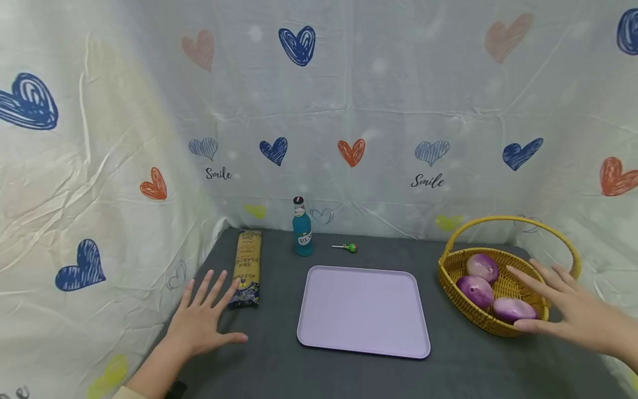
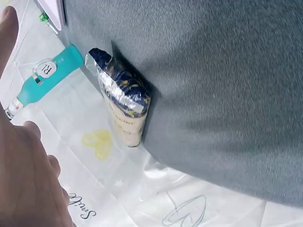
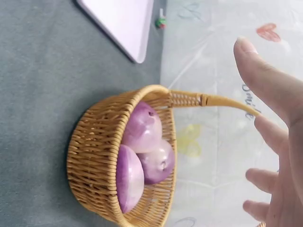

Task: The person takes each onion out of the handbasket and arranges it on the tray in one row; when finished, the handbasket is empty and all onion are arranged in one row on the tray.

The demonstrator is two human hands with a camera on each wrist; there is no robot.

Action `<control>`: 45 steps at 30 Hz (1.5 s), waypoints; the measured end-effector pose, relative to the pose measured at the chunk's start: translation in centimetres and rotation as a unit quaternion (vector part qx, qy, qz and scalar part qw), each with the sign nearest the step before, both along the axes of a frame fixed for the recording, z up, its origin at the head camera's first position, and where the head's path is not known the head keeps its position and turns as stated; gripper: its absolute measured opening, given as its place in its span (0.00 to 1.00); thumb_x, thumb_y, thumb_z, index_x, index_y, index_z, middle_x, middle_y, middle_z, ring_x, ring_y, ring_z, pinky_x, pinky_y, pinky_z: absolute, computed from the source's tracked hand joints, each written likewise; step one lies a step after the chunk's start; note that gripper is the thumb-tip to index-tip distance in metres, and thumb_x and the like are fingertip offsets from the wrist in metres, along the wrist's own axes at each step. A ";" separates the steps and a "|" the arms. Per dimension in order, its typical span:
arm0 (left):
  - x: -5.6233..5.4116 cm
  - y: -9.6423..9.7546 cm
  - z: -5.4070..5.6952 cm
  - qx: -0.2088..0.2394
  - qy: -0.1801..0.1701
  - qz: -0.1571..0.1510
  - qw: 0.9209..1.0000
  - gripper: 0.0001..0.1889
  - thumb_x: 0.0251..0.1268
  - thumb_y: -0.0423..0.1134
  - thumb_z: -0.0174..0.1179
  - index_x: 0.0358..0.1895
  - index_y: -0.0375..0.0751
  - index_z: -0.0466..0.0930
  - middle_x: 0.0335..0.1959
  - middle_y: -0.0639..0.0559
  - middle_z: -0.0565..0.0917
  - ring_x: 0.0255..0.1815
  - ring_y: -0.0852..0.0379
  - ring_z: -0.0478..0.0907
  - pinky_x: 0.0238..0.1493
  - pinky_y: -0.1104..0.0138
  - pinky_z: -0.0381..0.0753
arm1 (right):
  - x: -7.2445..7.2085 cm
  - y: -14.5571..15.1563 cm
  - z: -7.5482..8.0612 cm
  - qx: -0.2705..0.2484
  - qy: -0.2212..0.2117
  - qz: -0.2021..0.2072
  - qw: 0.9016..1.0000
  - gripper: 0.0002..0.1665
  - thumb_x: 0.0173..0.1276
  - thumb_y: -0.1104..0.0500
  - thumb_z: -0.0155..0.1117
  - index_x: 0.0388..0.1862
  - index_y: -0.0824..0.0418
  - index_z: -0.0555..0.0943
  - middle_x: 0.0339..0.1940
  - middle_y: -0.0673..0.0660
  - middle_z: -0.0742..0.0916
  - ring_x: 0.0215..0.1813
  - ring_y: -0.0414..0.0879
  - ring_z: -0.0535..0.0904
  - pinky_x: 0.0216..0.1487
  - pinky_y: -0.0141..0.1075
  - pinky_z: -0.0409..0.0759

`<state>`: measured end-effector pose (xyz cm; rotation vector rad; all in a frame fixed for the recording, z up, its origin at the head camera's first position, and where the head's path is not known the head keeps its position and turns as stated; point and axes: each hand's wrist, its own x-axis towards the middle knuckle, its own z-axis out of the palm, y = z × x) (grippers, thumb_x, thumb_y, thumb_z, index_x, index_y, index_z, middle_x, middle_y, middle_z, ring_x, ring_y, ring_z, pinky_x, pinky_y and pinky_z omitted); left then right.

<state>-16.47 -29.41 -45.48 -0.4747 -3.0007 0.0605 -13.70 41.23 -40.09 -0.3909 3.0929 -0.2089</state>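
Observation:
My left hand [image 1: 199, 324] is spread in the air with nothing in it, near a long yellow and dark-blue package [image 1: 247, 266] lying on the grey table. The package's dark shiny end [image 2: 124, 87] faces the left wrist camera. At the right, my right hand [image 1: 565, 307] is held over the edge of a yellow wicker basket [image 1: 473, 316], fingers extended and holding nothing. Three purple onions [image 1: 513, 310] lie in that basket; the right wrist view shows the onions [image 3: 142, 127] below the hand. Between the hands, a pale purple tray [image 1: 364, 313] lies flat with nothing on it.
Behind the tray stands a blue bottle [image 1: 302, 230] with a dark cap. To its right lies a green-wrapped lollipop [image 1: 351, 247] on a white stick. The basket's arched handle [image 1: 508, 219] rises above its rim. A heart-printed white cloth [image 1: 379, 205] hangs along the back and sides.

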 end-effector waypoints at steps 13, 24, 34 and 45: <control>-0.8 1.6 -2.5 0.042 -0.002 -0.024 0.999 0.61 0.45 0.83 0.58 0.82 0.55 0.53 0.84 0.44 0.50 0.85 0.40 0.35 0.79 0.41 0.26 | -1.6 1.1 0.3 -0.115 -0.030 0.023 0.993 0.58 0.67 0.48 0.71 0.85 0.46 0.44 0.78 0.81 0.54 0.74 0.86 0.45 0.52 0.83 0.57; -1.3 2.9 -3.2 0.069 -0.037 -0.020 0.997 0.60 0.48 0.80 0.60 0.83 0.57 0.48 0.84 0.45 0.49 0.84 0.37 0.36 0.79 0.41 0.25 | -2.0 1.2 0.5 -0.100 -0.042 -0.008 0.994 0.59 0.66 0.44 0.71 0.85 0.54 0.46 0.77 0.81 0.58 0.66 0.86 0.61 0.48 0.80 0.67; -1.6 4.4 -3.6 0.076 -0.048 -0.029 0.996 0.60 0.50 0.79 0.60 0.83 0.60 0.43 0.84 0.45 0.49 0.83 0.34 0.39 0.78 0.36 0.35 | -2.0 1.6 -0.2 -0.120 -0.043 -0.017 0.992 0.56 0.66 0.45 0.72 0.82 0.60 0.53 0.73 0.81 0.65 0.62 0.80 0.70 0.35 0.39 0.84; -1.8 6.4 -3.4 0.112 -0.068 -0.041 0.991 0.62 0.50 0.77 0.62 0.83 0.56 0.41 0.85 0.49 0.41 0.84 0.35 0.38 0.77 0.35 0.43 | -2.3 2.1 -1.1 -0.134 -0.040 -0.023 0.990 0.52 0.66 0.46 0.72 0.79 0.66 0.58 0.70 0.83 0.67 0.61 0.83 0.70 0.42 0.60 0.84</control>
